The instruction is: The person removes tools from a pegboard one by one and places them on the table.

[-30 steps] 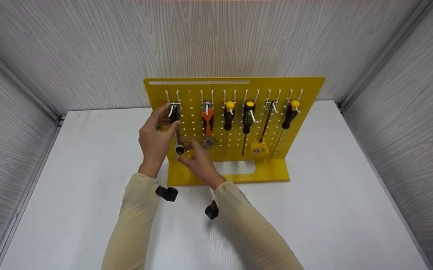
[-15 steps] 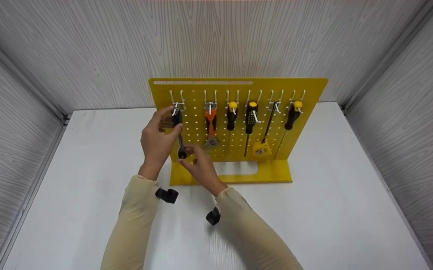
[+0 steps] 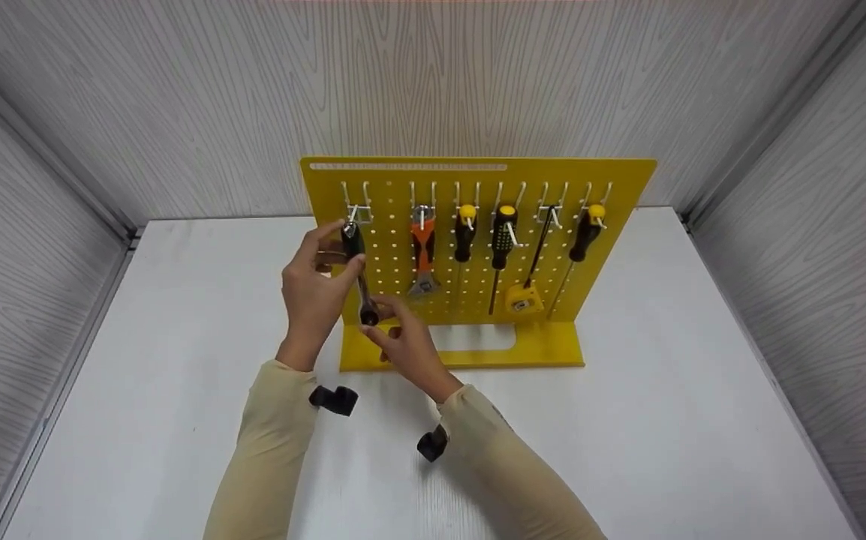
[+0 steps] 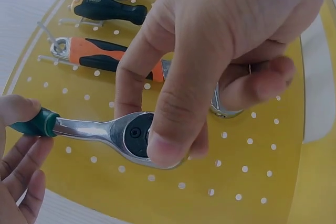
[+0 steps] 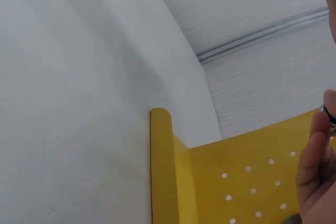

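Observation:
A ratchet wrench (image 3: pixel 362 281) with a dark green handle and a chrome head is held at both ends, in front of the left side of the yellow pegboard (image 3: pixel 388 259). My left hand (image 3: pixel 317 292) grips the handle (image 4: pixel 39 123) between thumb and fingers near its top end. That end lies right by the tip of the leftmost white hook (image 3: pixel 353 213). Lower down, my right hand (image 3: pixel 409 345) pinches the round ratchet head (image 4: pixel 135 134), its thumb covering part of the head in the left wrist view. At the right wrist view's edge, fingers (image 5: pixel 312 163) show only partly.
Right of the hands, an orange-handled adjustable wrench (image 3: pixel 423 244), several screwdrivers (image 3: pixel 503 232) and a yellow tape measure (image 3: pixel 524 298) hang on double hooks. The board's base (image 3: pixel 553 345) stands on a white table (image 3: pixel 666 390). Pale wood-grain walls (image 3: pixel 478 82) enclose it.
The ratchet wrench has come down and toward me, its handle end shifting from the leftmost hook to just below the tip. Both hands moved with it, keeping their hold. The view shifted slightly.

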{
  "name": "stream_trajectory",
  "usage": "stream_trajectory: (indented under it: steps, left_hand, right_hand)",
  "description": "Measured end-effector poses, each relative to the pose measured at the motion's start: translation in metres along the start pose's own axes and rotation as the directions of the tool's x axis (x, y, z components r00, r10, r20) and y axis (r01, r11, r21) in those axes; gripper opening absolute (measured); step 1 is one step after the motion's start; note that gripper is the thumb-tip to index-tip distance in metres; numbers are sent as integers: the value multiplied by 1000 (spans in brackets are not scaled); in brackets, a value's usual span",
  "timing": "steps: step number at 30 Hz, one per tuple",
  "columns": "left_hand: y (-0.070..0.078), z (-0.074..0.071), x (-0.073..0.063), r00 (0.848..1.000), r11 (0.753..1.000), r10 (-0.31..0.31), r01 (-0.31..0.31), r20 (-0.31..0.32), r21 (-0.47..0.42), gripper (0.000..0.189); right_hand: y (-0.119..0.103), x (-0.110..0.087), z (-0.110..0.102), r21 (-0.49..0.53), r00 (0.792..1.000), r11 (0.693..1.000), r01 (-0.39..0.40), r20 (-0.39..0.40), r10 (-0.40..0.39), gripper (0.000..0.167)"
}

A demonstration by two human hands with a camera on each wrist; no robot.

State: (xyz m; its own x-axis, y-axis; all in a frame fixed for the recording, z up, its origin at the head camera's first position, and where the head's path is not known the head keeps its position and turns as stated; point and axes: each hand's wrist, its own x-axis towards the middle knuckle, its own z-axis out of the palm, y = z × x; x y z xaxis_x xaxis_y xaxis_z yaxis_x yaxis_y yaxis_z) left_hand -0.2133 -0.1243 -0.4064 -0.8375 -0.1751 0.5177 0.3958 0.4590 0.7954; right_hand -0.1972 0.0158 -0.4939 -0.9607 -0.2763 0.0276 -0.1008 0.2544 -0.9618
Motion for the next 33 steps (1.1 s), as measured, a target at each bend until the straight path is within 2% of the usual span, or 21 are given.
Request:
stream_trajectory:
  steps: [5, 11, 14, 20, 33]
  left_hand:
    - [1, -1, -4, 1000, 999, -13, 13, 8, -47, 45]
    - [2, -3, -7, 999, 996, -31, 32, 16, -84, 46]
    - [3, -3, -9, 1000, 995, -25, 26, 14, -92, 45]
    - [7, -4, -16, 1000, 996, -2, 3, 8, -84, 44]
    - [12, -5, -27, 1000, 994, 19, -21, -21, -104, 39]
  right_hand:
    - [1, -4, 0, 78, 999, 996, -46, 11, 46, 44]
    - [1, -10, 0, 151, 1000, 989, -8, 20, 5, 43]
    - [1, -12, 1, 151, 1000, 989, 9, 12, -11, 42]
    - [1, -17, 2, 105, 1000, 994, -8, 9, 7, 42]
    - [3, -31, -3, 146, 1000, 989, -14, 19, 11, 41]
